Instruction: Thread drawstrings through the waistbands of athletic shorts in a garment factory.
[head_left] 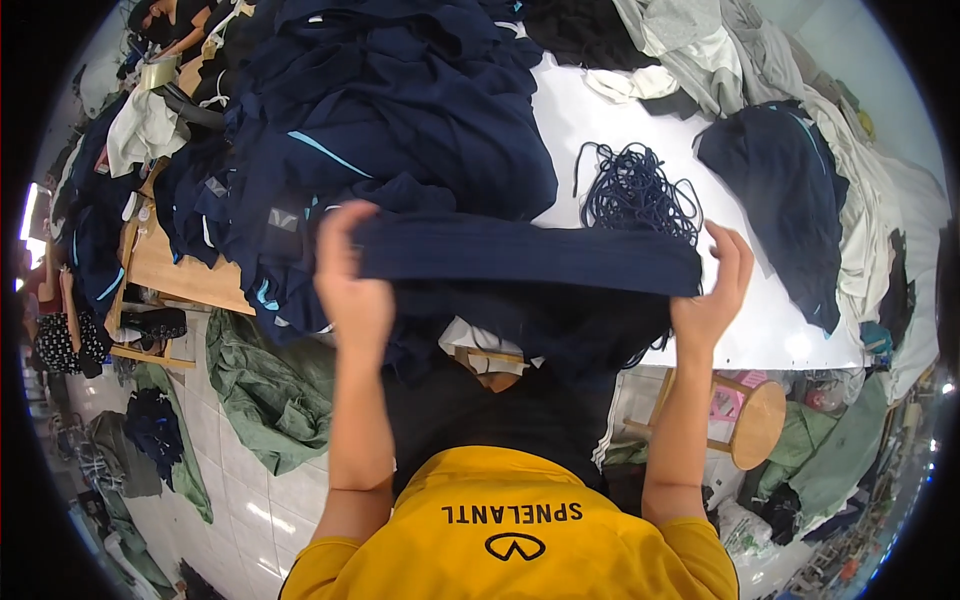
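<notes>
A garment workshop: heaps of navy clothing cover the white worktable, fabric scraps below it.

We cannot see most of the fingers of our left hand: they fold behind the dark blue waistband at that grip, and only the thumb side shows. At the right hand the fingertips likewise tuck behind the cloth edge. Below both grips the rest of the garment hangs into shadow, and its shape cannot be told. Beyond the right grip, part of the blue cord bundle lies hidden behind the band. Under the left grip the table edge disappears beneath the pile of dark clothes. The far figure at the picture's left rim is cut off and blurred.
</notes>
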